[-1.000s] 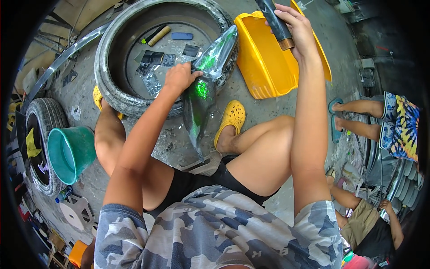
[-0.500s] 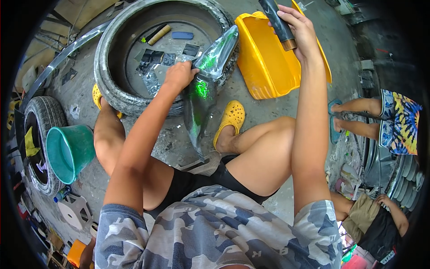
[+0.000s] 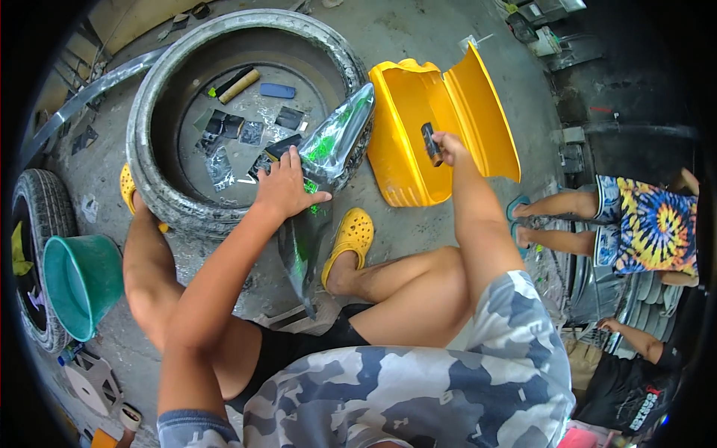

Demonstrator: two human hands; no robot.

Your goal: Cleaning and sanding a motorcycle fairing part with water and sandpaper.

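A long, glossy dark panel (image 3: 343,134) with green marks and a pointed lower end leans over the near right rim of a big tyre (image 3: 138,142). My left hand (image 3: 282,187) lies flat over the panel's middle, fingers spread, covering part of it. To the right, my right hand (image 3: 450,148) is closed around a short dark cylinder (image 3: 431,145) with a brown end. It holds the cylinder over the opening of a yellow plastic container (image 3: 407,196), apart from the panel.
Inside the tyre lie a tan roll (image 3: 240,86), a blue block (image 3: 277,90) and several dark sheets (image 3: 289,117). At left stand a green bucket (image 3: 101,261) and a smaller tyre (image 3: 46,201). Two people are at right, one in a tie-dye shirt (image 3: 661,224).
My right hand has come down and nearer with the dark cylinder. My left hand has gone from gripping the panel's edge to lying spread on it. The whole view has shifted.
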